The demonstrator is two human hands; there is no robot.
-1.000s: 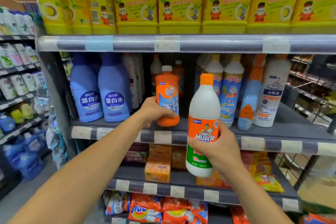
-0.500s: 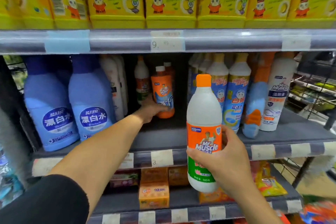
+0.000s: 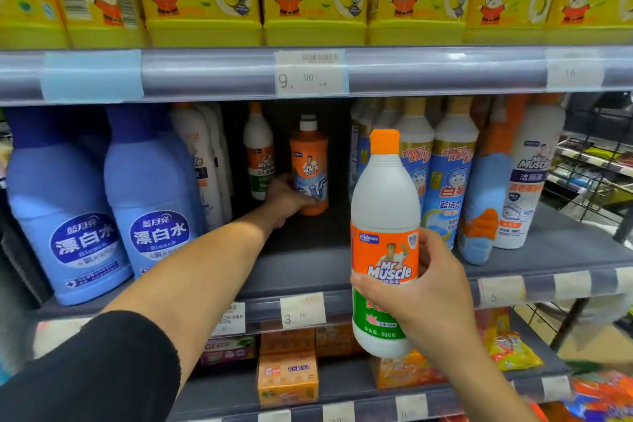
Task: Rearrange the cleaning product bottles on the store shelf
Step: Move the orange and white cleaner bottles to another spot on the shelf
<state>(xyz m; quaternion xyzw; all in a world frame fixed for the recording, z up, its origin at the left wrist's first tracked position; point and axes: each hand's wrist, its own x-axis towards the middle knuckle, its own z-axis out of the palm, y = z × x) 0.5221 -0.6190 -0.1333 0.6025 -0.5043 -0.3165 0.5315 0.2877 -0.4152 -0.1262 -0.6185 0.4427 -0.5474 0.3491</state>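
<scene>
Meanwhile the left hand (image 3: 286, 197) gripped the upright orange bottle (image 3: 309, 164) deep on the shelf (image 3: 565, 240); the right hand (image 3: 431, 298) clasped the upright white bottle (image 3: 385, 216), well forward

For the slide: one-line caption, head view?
Left hand grips orange bottle deep on shelf; right hand holds white orange-capped bottle.

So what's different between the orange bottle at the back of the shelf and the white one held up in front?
The orange bottle has an orange body and white cap; the white bottle has a white body and orange cap. The orange bottle stands deep on the shelf under the left hand; the white bottle is held off the shelf by the right hand. Both are upright and read Mr Muscle.
</scene>
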